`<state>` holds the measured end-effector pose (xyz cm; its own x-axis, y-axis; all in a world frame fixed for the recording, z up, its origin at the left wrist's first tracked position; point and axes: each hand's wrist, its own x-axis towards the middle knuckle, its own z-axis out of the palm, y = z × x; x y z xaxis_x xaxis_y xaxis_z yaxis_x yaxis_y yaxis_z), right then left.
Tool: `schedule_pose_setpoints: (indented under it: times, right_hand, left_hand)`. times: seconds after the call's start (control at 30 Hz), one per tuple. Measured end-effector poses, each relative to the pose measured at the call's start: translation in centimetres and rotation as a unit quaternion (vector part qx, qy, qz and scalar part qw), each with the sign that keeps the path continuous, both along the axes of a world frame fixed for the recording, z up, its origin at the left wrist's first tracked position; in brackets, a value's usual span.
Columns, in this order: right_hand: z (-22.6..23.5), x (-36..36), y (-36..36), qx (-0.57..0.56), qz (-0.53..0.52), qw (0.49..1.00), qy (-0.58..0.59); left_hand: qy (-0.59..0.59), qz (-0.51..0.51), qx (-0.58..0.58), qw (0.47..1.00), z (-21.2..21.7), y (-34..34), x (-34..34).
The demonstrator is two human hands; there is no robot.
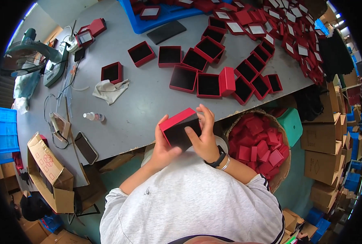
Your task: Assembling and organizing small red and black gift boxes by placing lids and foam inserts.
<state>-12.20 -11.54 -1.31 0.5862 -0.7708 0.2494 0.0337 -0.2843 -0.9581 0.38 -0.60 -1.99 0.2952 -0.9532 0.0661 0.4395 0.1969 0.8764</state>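
Between my two hands, close in front of my body, is a red box with a black inside (180, 131). My left hand (163, 142) grips its left side and lower corner. Around the right side wraps my right hand (203, 138), its thumb lying on the black face. Beyond them on the grey table (142, 103) stand several open red boxes with black linings, among them one box (209, 85) with a red piece (227, 81) leaning upright at its right side. A lone box (111, 72) sits farther left, beside a crumpled pale cloth (111, 90).
A small white bottle (94, 116) and a phone (86, 148) lie on the table's left part. At the back are a blue crate (138, 26), a black sheet (166, 32) and a heap of red pieces (298, 44). A round bin (285, 173) of red boxes stands right of me.
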Motion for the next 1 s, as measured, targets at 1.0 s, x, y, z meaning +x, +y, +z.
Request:
schedule_pose_setpoints:
  times: [1.0]
  right_hand:
    - [-2.0, -1.0, 0.0, 0.148, 0.146, 0.964, 0.167]
  left_hand:
    - [-0.341, 0.172, 0.264, 0.886, -1.2, -1.3, 1.4]
